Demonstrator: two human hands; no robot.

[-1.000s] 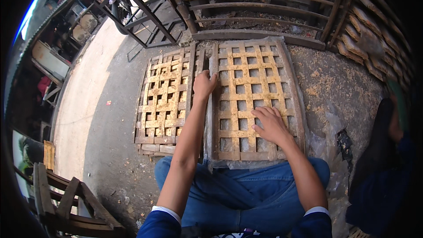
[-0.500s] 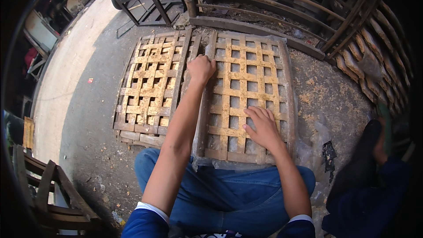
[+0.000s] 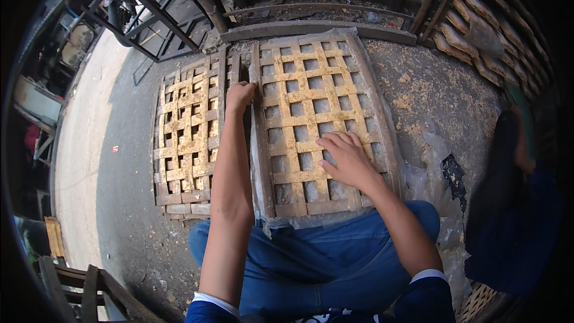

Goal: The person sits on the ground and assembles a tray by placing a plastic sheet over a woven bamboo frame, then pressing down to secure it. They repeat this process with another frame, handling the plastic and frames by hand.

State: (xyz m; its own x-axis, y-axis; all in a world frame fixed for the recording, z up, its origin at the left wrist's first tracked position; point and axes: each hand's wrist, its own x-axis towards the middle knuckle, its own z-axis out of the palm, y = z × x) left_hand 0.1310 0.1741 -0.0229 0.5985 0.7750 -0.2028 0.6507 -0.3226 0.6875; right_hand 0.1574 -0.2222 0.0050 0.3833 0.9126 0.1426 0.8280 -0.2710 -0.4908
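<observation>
In front of me lies a woven bamboo rack with a wooden frame, clear plastic sheeting showing beneath it and along its left edge. At the upper part of its left rail, my left hand is closed, fingers curled against the wood. My right hand rests on the lattice at the lower right, its fingers spread. Just left of it is a second woven rack, stained and worn, on top of another frame. My left forearm hides part of that rack's right side.
A low wooden beam and bamboo rails run behind the racks. Stacked panels stand at the far right. Crumbs and crumpled plastic litter the ground. Another person's dark-clothed leg is at my right. A wooden frame stands lower left.
The whole view has swung, so both racks appear farther left. More plastic shows along the front rack's left edge. My left hand stays by that rail; my right hand remains on the lattice.
</observation>
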